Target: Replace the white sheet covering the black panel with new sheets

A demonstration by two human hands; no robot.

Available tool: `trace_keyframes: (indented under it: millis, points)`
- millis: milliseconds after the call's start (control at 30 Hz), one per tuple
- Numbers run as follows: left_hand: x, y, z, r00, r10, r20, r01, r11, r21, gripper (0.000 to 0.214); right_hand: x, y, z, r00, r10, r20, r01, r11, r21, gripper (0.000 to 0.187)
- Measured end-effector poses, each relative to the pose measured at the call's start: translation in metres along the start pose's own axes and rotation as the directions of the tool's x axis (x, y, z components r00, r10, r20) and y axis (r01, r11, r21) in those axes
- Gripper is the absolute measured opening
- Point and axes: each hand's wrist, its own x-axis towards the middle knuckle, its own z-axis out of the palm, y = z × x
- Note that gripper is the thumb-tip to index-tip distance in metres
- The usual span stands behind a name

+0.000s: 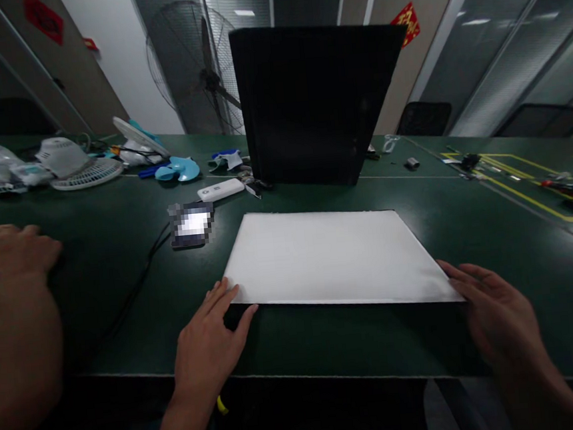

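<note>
A white rectangular sheet (330,256) lies flat on the dark green table (119,256) in front of me. My left hand (208,342) rests open on the table, its fingertips touching the sheet's near left corner. At the near right corner my right hand (495,310) lies open with spread fingers against the sheet's edge. Neither hand holds anything.
A black upright board (317,102) stands behind the sheet. A phone (191,224) with a cable, a white power bank (220,190) and small fan parts (61,164) lie at the back left. Another person's arm (9,313) rests at the left. Yellow tape lines (530,197) mark the right side.
</note>
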Motion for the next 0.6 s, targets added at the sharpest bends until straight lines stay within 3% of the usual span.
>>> trace_keyframes:
  millis: [67,133,200,267,300,333,367,400,433,467,500,533,567,600]
  points:
    - [0.002,0.002,-0.003,1.0,-0.012,0.016,0.012,0.999,-0.03,0.049,-0.003,-0.012,0.0,0.981,0.186,-0.049,-0.165,0.946,0.278,0.046]
    - [0.003,0.006,-0.01,0.999,-0.042,0.005,0.042,0.996,-0.083,0.053,-0.006,-0.025,0.0,0.963,0.263,-0.059,-0.216,0.881,0.42,0.053]
    - [0.0,0.012,-0.02,0.988,-0.102,-0.116,0.082,0.983,-0.162,0.054,-0.009,-0.032,0.0,0.954,0.295,-0.057,-0.238,0.856,0.459,0.055]
    - [-0.009,0.018,-0.029,0.932,-0.212,-0.294,0.121,0.946,-0.3,0.046,-0.01,-0.032,-0.003,0.944,0.325,-0.052,-0.266,0.846,0.463,0.058]
    - [-0.016,0.022,-0.032,0.899,-0.291,-0.328,0.137,0.897,-0.42,0.04,-0.01,-0.029,-0.006,0.942,0.331,-0.047,-0.277,0.851,0.446,0.059]
    - [-0.023,0.027,-0.034,0.882,-0.38,-0.277,0.165,0.802,-0.574,0.033,-0.01,-0.024,-0.009,0.945,0.324,-0.034,-0.282,0.866,0.412,0.058]
    - [-0.032,0.032,-0.034,0.883,-0.452,-0.124,0.224,0.64,-0.735,0.031,-0.011,-0.019,-0.013,0.956,0.294,-0.013,-0.268,0.89,0.368,0.055]
    - [-0.04,0.038,-0.032,0.878,-0.464,0.119,0.329,0.405,-0.853,0.032,-0.012,-0.013,-0.017,0.97,0.242,0.024,-0.237,0.917,0.32,0.05]
    - [-0.047,0.046,-0.029,0.835,-0.384,0.394,0.474,0.139,-0.87,0.035,-0.014,-0.008,-0.021,0.98,0.182,0.08,-0.197,0.941,0.277,0.044]
    - [-0.052,0.054,-0.026,0.753,-0.237,0.614,0.611,-0.096,-0.786,0.04,-0.017,-0.005,-0.026,0.981,0.125,0.145,-0.159,0.956,0.246,0.039]
    - [-0.056,0.064,-0.022,0.661,-0.078,0.746,0.708,-0.263,-0.655,0.044,-0.021,-0.003,-0.031,0.974,0.076,0.214,-0.126,0.965,0.23,0.036]
    - [-0.057,0.074,-0.018,0.599,0.033,0.8,0.751,-0.37,-0.546,0.047,-0.025,-0.004,-0.036,0.959,0.044,0.279,-0.108,0.97,0.22,0.036]
    - [-0.056,0.085,-0.015,0.579,0.08,0.811,0.751,-0.441,-0.492,0.048,-0.03,-0.005,-0.042,0.944,0.048,0.327,-0.119,0.972,0.204,0.037]
    - [-0.053,0.096,-0.012,0.59,0.07,0.805,0.725,-0.484,-0.49,0.047,-0.035,-0.007,-0.049,0.927,0.092,0.365,-0.166,0.97,0.178,0.041]
